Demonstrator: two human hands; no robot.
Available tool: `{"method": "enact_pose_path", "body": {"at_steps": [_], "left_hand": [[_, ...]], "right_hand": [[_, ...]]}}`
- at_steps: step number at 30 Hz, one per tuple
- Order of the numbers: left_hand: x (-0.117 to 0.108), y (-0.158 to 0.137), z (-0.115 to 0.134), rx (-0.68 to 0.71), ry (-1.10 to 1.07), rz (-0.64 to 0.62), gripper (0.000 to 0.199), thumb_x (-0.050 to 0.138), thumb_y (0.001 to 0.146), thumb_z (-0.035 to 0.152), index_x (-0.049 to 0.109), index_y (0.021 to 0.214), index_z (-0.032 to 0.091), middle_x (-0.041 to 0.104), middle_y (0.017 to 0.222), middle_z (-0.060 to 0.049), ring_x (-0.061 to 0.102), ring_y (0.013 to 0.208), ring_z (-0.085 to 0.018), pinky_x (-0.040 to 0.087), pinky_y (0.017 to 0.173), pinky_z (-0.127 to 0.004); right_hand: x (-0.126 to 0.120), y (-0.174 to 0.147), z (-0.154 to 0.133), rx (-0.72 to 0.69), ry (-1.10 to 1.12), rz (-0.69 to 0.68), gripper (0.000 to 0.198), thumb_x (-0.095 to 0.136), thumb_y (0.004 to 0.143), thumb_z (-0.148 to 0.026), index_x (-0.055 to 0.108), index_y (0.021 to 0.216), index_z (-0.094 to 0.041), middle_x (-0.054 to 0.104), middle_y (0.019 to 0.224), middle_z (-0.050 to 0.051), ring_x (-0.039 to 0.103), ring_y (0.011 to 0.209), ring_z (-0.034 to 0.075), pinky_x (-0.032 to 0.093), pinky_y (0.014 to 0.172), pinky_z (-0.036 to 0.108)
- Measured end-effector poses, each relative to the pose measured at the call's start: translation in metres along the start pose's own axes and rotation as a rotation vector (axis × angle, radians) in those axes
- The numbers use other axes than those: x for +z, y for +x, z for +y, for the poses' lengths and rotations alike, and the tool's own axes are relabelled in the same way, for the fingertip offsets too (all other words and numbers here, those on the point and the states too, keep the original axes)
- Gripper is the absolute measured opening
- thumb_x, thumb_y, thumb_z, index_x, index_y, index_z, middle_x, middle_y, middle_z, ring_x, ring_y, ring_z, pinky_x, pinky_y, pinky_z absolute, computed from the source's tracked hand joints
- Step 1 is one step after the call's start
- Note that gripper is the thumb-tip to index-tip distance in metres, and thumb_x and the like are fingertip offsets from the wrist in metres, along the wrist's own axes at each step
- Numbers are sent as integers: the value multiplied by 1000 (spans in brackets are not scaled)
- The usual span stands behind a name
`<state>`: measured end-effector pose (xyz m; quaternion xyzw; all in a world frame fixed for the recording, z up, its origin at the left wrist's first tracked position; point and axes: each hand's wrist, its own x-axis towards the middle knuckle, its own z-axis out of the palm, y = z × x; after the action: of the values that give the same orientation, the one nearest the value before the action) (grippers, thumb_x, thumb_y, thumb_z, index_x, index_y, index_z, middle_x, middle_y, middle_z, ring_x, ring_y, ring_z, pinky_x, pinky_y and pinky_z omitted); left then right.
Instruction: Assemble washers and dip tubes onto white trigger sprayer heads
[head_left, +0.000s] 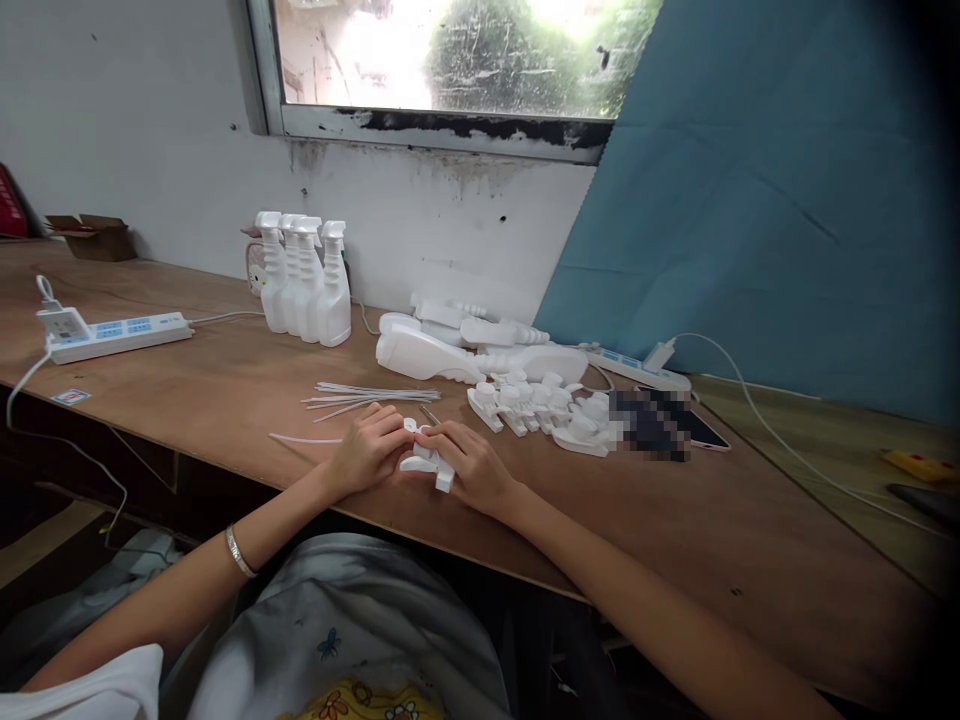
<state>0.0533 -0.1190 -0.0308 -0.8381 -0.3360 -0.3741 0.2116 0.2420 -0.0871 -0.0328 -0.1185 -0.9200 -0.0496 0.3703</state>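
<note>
Near the table's front edge, my right hand (476,468) grips a white spray trigger head (424,462), its nozzle end toward me. Closed close beside it, my left hand (371,447) pinches a thin white dip tube (304,439), whose free end sticks out to the left. The fingertips of both hands meet at the collar of the spray head, so the joint between tube and head is mostly hidden. Just beyond my hands lies a loose bundle of dip tubes (367,393). More spray trigger heads (525,400) stand in rows to the right.
Several assembled spray bottles (334,300) stand at the back left. Bottles without heads (427,352) lie on their sides at the back middle. Power strips sit at the left (120,335) and right (645,372). A phone (705,432) lies right of the heads; a cardboard box (94,238) is far left.
</note>
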Motion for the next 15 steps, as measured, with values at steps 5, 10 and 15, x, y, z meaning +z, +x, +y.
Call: {"method": "enact_pose_path", "body": {"at_steps": [5, 10, 15], "left_hand": [[0, -1, -1, -23, -8, -18, 27, 40, 88, 22, 54, 65, 16, 48, 59, -2, 38, 59, -13, 31, 60, -28], [2, -2, -3, -17, -19, -18, 25, 40, 87, 19, 54, 66, 16, 49, 60, -2, 38, 61, -14, 31, 60, -29], [2, -2, -3, 5, -17, -18, 23, 39, 87, 17, 55, 69, 15, 49, 61, -3, 38, 61, -14, 30, 60, -29]], "right_hand": [[0, 2, -2, -16, -16, 14, 23, 48, 85, -27, 55, 103, -15, 62, 94, 12, 57, 89, 21, 49, 73, 35], [0, 4, -1, -93, -84, 25, 17, 49, 86, -22, 58, 99, -16, 64, 93, 9, 57, 87, 20, 49, 75, 35], [-2, 7, -1, -206, -148, 67, 12, 51, 84, -15, 60, 91, -15, 67, 90, 6, 56, 88, 20, 49, 74, 33]]}}
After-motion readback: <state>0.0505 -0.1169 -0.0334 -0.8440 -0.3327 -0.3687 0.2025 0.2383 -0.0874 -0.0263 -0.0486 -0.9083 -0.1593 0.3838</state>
